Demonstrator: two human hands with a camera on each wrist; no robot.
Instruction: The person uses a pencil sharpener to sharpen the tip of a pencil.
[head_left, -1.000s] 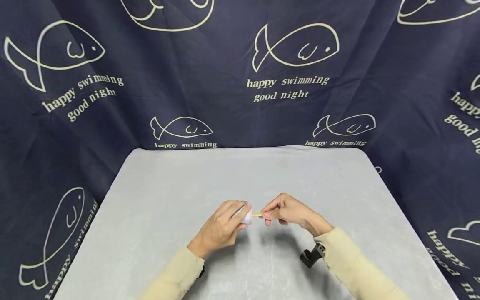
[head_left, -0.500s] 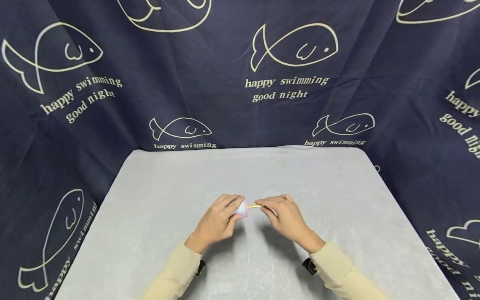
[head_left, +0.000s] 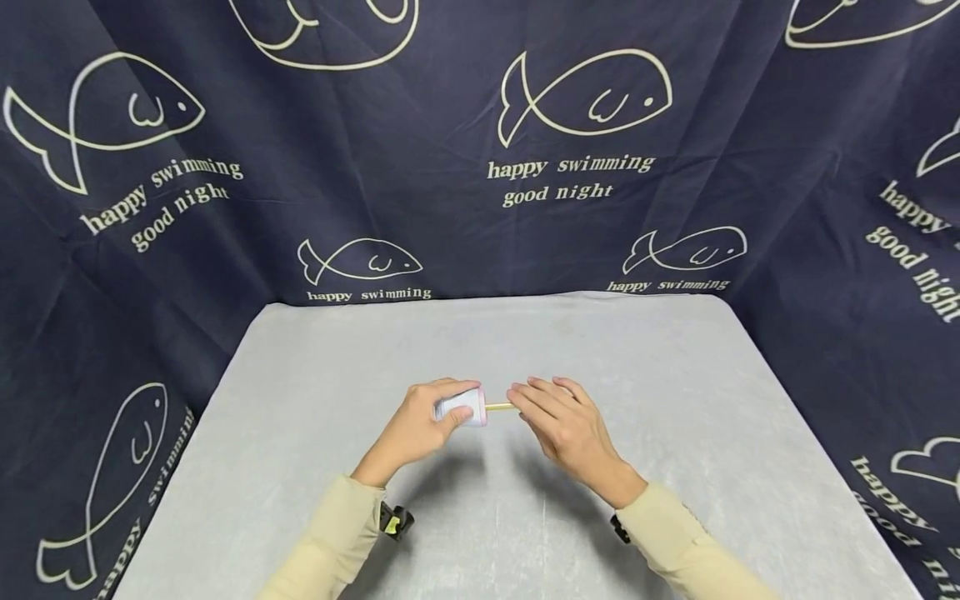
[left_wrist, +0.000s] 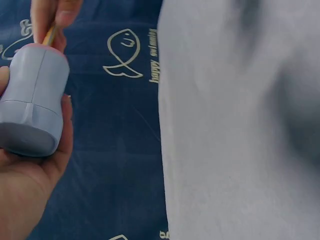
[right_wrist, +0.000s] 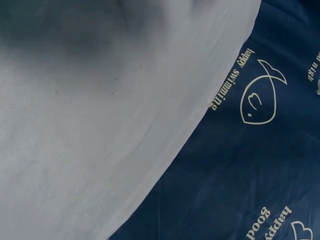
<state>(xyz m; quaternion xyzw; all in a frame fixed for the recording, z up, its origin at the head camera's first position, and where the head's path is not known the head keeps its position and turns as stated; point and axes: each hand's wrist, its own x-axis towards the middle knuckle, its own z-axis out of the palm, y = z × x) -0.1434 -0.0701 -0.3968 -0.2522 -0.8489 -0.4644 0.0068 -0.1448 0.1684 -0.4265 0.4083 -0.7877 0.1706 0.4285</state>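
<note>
My left hand (head_left: 415, 427) grips a pale blue, waisted cylinder with a pink end, which looks like a pencil sharpener (head_left: 471, 407), lying on its side above the table. From its pink end a yellow pencil (head_left: 497, 407) sticks out to the right. My right hand (head_left: 572, 429) pinches the pencil's outer end, its other fingers spread loosely. In the left wrist view the sharpener (left_wrist: 37, 85) rests against the palm, and fingertips hold the pencil (left_wrist: 49, 36) at its top. The pencil's tip is hidden inside. Neither hand appears in the right wrist view.
Under the hands lies a table with a pale grey cover (head_left: 360, 358). A dark blue curtain (head_left: 465, 217) with fish drawings hangs behind it and at both sides. Black wrist cameras show at the left cuff (head_left: 396, 521) and the right cuff.
Both hands have shifted slightly up and left with the sharpener and pencil. The right hand has turned over, so its back now faces up, and more of the sharpener shows.
</note>
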